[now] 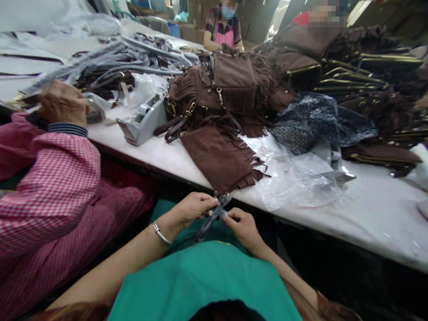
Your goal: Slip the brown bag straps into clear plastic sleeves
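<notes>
A brown fringed bag [217, 158] lies flat on the table, one corner reaching over the front edge toward me. Just below that corner, my left hand [192, 209] pinches a strap [214, 215] wrapped in clear plastic, close to its metal clasp. From the other side my right hand [244, 227] holds the plastic wrap of the same strap between thumb and fingers. The strap's lower end hangs down in front of my green apron [207, 276]. Small metal rings show at the bag's corner; the fingers partly hide the clasp.
Brown fringed bags [230, 84] are heaped behind, with gold-zipped ones [354, 76] at right. Wrapped straps [133, 58] and a grey box [143, 122] lie left. Clear plastic bags [294, 178] cover the table [377, 209] at right. A co-worker's checked sleeve [63, 165] is close on my left.
</notes>
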